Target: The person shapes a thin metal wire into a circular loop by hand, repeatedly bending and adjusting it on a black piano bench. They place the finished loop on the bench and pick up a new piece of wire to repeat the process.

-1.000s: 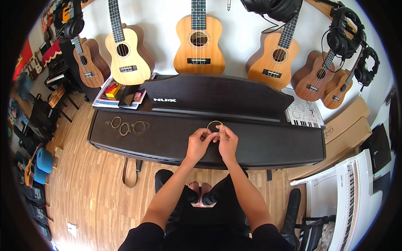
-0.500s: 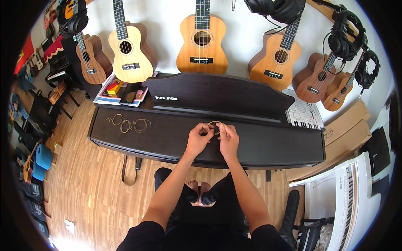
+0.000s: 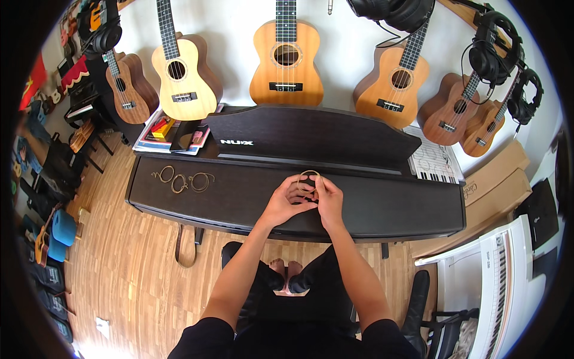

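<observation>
Over the dark piano lid [image 3: 388, 206], a thin tan coil [image 3: 309, 172] is pinched at its right edge by fingers of the right hand [image 3: 331, 204], its round upper arc lying beyond them, while whether its left side is gripped by the left hand [image 3: 283, 202] cannot be told.
</observation>
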`<state>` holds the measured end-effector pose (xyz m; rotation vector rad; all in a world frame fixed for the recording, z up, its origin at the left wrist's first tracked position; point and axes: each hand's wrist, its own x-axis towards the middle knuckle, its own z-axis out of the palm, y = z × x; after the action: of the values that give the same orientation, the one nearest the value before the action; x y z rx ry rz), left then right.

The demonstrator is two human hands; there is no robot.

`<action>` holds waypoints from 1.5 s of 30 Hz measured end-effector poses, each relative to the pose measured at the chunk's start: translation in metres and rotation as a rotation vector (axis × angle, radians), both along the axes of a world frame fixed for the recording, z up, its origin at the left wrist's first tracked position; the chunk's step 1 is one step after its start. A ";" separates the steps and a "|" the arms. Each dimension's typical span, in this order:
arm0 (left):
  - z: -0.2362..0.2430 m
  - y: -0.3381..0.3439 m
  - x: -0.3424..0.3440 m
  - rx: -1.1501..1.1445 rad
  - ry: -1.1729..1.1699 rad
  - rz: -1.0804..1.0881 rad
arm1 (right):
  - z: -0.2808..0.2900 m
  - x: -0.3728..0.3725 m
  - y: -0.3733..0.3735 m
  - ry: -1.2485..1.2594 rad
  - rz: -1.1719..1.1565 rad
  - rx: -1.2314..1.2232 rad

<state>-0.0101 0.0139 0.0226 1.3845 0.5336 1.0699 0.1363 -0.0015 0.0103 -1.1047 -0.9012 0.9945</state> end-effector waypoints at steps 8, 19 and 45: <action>-0.014 0.009 0.001 -0.170 -0.084 0.070 | 0.010 0.020 0.001 0.161 0.303 -0.080; -0.014 0.006 -0.007 -0.278 -0.121 0.183 | -0.005 0.014 -0.005 0.021 0.185 0.071; -0.013 -0.004 -0.190 -0.146 0.391 1.031 | -0.010 0.012 -0.009 0.015 0.103 0.096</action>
<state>-0.2004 0.0101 0.0092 1.1741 1.6937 1.5070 0.1481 -0.0107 0.0006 -0.9770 -0.9919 1.0313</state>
